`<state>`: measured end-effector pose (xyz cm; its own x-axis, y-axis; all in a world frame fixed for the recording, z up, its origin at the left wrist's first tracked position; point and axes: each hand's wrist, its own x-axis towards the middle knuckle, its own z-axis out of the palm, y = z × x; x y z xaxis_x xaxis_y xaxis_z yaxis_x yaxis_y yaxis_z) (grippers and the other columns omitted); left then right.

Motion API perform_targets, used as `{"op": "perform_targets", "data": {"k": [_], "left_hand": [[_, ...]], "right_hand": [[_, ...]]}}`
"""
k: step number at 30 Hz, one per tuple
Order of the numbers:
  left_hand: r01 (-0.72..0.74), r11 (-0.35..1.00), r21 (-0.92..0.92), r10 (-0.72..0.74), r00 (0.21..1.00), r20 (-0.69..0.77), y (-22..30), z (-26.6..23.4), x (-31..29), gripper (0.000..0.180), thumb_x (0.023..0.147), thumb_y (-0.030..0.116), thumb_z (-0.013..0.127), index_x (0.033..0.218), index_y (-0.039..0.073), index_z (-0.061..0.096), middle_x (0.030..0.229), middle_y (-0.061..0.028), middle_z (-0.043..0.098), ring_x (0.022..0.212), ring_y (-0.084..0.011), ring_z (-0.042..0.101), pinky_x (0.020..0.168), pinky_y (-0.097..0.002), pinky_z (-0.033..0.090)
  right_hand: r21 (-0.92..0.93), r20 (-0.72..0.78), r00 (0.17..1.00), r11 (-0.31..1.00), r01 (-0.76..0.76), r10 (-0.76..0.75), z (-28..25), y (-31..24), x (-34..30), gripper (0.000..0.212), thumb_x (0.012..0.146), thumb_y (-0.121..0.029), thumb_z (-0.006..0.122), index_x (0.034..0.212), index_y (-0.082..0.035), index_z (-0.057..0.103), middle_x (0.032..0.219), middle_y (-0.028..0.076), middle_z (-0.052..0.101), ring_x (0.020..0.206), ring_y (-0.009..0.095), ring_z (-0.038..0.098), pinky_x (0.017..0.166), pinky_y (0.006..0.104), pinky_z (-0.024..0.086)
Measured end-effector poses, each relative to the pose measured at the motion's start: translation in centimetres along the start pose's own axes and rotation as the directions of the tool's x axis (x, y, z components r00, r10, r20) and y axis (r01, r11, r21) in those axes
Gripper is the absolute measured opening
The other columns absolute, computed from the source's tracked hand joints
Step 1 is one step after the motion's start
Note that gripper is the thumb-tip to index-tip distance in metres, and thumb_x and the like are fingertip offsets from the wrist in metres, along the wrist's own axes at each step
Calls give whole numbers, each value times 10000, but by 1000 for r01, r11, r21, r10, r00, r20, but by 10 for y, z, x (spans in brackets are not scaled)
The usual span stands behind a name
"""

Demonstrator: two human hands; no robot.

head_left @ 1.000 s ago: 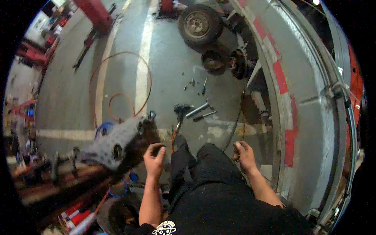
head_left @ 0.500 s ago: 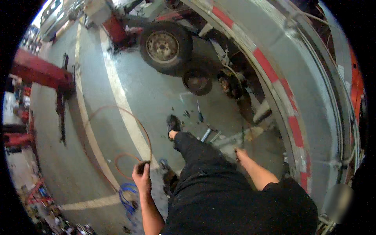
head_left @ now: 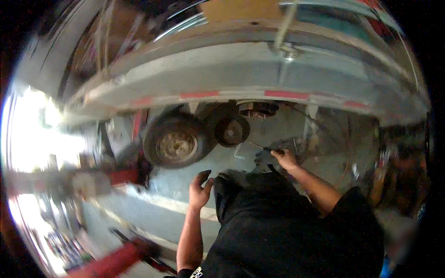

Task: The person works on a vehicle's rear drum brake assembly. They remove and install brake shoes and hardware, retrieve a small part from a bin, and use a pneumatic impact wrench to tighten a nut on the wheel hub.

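Note:
My right hand [head_left: 285, 160] is closed around the dark handle of a screwdriver [head_left: 263, 148]. Its thin shaft points up and left toward a rusty brake drum [head_left: 232, 131] on the floor. Left of my legs, my left hand [head_left: 200, 192] is raised with the thumb apart from its half-curled fingers. Those fingers look dark, and no held thing stands out there. Beyond the drum, a wheel hub with studs [head_left: 257, 110] shows under the vehicle's edge. A wheel with its tyre [head_left: 177, 146] is left of the drum.
The truck body's side [head_left: 232, 69], with a red and white strip, spans the far side above the hub. Red lift parts [head_left: 116, 259] lie at lower left. A red post [head_left: 139, 125] stands behind the wheel. Blurred clutter [head_left: 394, 176] lines the right.
My view has swung to the right, so the truck side now runs across the top. The screwdriver now shows in my right hand. The orange hose near my left hand is out of view.

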<state>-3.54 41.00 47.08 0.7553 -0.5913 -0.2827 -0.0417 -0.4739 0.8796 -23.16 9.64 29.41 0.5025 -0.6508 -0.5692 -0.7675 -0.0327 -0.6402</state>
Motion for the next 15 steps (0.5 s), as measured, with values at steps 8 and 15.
{"op": "perform_targets", "data": {"k": [8, 15], "left_hand": [[-165, 939, 303, -43, 815, 577, -27, 12, 185, 408, 822, 191, 673, 1162, -10, 573, 1081, -167, 635, 998, -255, 616, 832, -362, 481], [-502, 762, 409, 97, 713, 694, -107, 79, 288, 409, 817, 241, 658, 1131, -13, 596, 1103, -217, 621, 1021, -350, 588, 898, -407, 448]], "right_hand": [[505, -417, 894, 860, 76, 166, 118, 4, -52, 371, 826, -399, 661, 995, -69, 671, 965, 142, 681, 895, 315, 642, 797, 379, 501], [834, -402, 868, 509, 214, 292, 204, -8, -81, 161, 894, -109, 532, 997, 11, 562, 944, 104, 625, 907, 235, 571, 842, 379, 480]]}}
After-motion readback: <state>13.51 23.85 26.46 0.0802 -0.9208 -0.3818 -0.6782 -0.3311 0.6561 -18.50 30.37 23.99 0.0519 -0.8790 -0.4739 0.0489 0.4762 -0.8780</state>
